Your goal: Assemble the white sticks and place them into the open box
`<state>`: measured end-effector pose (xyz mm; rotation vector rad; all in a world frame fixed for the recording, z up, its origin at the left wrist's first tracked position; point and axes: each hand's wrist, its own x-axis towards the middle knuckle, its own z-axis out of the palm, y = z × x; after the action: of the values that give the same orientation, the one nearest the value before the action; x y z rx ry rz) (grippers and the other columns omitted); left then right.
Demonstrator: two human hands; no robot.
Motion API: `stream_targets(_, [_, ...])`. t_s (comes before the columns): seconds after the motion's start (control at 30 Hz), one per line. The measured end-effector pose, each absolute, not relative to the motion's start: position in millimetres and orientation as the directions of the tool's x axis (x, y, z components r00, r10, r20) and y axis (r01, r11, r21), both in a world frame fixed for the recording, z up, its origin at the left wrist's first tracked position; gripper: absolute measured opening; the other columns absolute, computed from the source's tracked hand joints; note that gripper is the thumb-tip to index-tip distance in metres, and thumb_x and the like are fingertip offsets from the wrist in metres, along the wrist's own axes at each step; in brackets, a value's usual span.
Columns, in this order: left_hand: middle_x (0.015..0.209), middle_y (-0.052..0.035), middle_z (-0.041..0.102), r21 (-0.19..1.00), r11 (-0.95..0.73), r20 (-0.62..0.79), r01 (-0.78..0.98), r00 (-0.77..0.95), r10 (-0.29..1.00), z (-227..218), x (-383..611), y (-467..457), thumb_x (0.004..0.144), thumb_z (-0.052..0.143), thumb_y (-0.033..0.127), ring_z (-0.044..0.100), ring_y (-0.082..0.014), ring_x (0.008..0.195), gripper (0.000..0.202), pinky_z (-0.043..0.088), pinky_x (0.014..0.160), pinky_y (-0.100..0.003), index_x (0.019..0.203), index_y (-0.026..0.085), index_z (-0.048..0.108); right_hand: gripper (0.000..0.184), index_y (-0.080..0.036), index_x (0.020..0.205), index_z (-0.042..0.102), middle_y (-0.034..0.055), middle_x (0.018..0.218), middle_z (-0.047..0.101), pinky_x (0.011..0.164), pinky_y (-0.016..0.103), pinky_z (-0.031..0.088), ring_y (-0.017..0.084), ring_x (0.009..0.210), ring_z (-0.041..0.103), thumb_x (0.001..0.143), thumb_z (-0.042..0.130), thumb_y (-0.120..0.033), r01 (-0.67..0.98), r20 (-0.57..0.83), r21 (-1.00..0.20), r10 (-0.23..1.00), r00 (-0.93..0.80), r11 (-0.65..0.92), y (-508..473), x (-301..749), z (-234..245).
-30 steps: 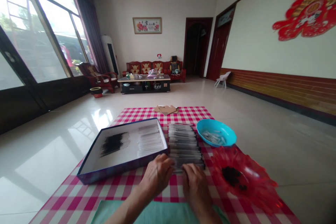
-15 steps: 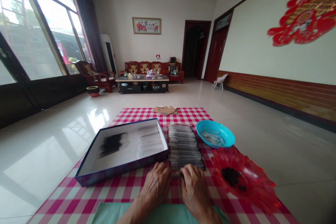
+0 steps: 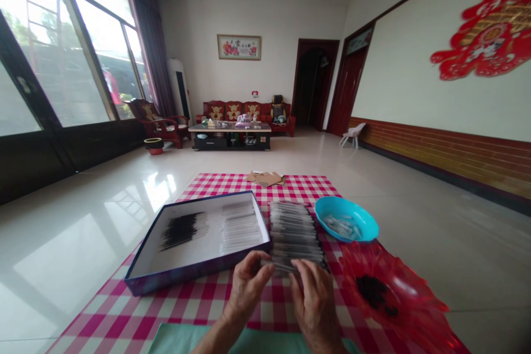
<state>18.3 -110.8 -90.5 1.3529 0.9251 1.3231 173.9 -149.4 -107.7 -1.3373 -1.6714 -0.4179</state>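
My left hand (image 3: 250,282) pinches one end of a slim translucent pen (image 3: 282,266) with thumb and fingers. At its other end, the fingers of my right hand (image 3: 314,296) are closed around it. Just beyond both hands lies a stacked row of similar pens (image 3: 294,227), clear-barrelled with dark right ends. Left of that row, a shallow white-lined box (image 3: 178,275) contains thin black-ended refills (image 3: 182,229) and a row of clear tubes (image 3: 239,227).
A blue bowl (image 3: 370,222) with small whitish pieces stands right of the row. Nearer is a red petal-edged bowl (image 3: 418,287) holding small black parts. Cardboard pieces (image 3: 266,178) lie at the far end of the checked tablecloth (image 3: 224,310). A green cloth (image 3: 176,337) lies along the near edge.
Both hands have lifted slightly from the near end of the pen row, with the pen now held between them. The view has shifted a little up and left.
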Motion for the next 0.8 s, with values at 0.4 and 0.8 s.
stream_targets(0.4, [0.066, 0.0028, 0.053, 0.956, -0.138, 0.16, -0.26, 0.064, 0.985, -99, 10, -103, 0.073, 0.067, 0.037, 0.048, -0.0096, 0.06, 0.025, 0.041, 0.059, -0.02, 0.087, 0.018, 0.06, 0.039, -0.017, 0.121, 0.049, 0.0125, 0.106, 0.064, 0.079, 0.036, 0.054, 0.021, 0.092, 0.065, 0.09, 0.042, -0.039, 0.38, 0.505, -0.856, 0.724, 0.47, 0.351, -153, 174, -112])
stream_targets(0.8, [0.086, -0.004, 0.061, 0.637, -0.633, 0.569, 0.44, 0.285, 0.771, -99, 6, -113, 0.086, 0.048, 0.021, 0.056, -0.0167, 0.08, 0.014, 0.044, 0.074, -0.027, 0.092, 0.021, 0.06, 0.043, -0.018, 0.102, 0.06, 0.0051, 0.088, 0.071, 0.064, 0.031, 0.057, 0.021, 0.076, 0.068, 0.074, 0.063, -0.051, -0.293, 0.024, -0.933, 0.851, 0.525, 0.207, -148, 177, -110])
